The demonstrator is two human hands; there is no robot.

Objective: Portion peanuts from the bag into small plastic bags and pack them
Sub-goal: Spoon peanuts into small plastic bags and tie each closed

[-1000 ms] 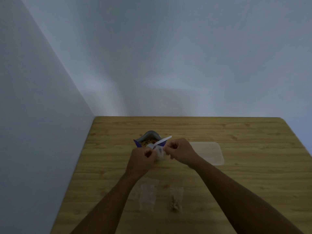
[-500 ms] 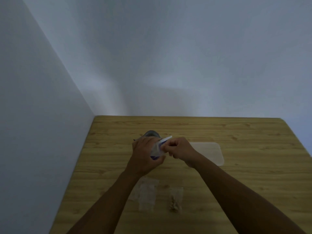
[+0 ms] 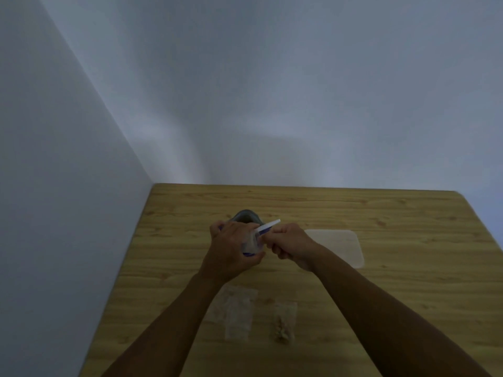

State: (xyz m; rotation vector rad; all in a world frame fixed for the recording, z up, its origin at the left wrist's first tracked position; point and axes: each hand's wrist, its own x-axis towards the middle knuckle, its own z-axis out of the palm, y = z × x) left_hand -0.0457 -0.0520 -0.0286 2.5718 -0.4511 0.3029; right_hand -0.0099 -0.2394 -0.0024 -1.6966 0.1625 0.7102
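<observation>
Wooden table (image 3: pixel 413 270), set in a wall corner. Peanut bag (image 3: pixel 246 215): upright at centre, mouth open, left hand (image 3: pixel 231 250) wrapped round its front. Right hand (image 3: pixel 291 244): fingers curled, pinching a white blue-edged strip (image 3: pixel 270 226) at the bag's mouth. Nearer the person: flat clear small bags (image 3: pixel 237 312); beside them a small bag holding peanuts (image 3: pixel 284 322). Right: translucent rectangular sheet (image 3: pixel 337 244).

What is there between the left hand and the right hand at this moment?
In the head view, a small clear plastic bag, which the left hand holds, and a white strip with a blue edge, which the right hand pinches.
</observation>
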